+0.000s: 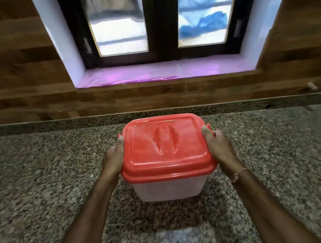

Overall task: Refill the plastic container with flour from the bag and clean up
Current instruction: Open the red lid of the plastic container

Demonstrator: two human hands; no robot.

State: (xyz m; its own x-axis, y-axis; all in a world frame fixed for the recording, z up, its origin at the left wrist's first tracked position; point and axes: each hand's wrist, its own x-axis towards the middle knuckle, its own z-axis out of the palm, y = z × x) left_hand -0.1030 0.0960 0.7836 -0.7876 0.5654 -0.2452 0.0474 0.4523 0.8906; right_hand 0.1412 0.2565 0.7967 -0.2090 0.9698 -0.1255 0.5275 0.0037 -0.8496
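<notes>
While the person stands at the granite counter [41,174], both hands hold the plastic container [171,188] from its two sides. The left hand [113,156] grips the left side, with its thumb [120,141] lying along the edge of the red lid [164,146]. The right hand [218,146] grips the right side in the same way, its thumb [205,131] on the opposite edge of the lid. The other fingers of both hands go down behind the sides, so they are hidden. The lid sits closed on the container and has two raised ridges [165,141] in its middle. The body below the lid is pale and half-transparent; what is inside is not clear. The container is at the centre of the counter, in front of the person, with a dark shadow under it; whether it rests on the stone or is lifted a little, I cannot tell. A thin bracelet [238,174] is on the right wrist. Behind the counter is a wooden wall [8,58], and in it a dark-framed window [156,22] with a pink sill [150,72].
</notes>
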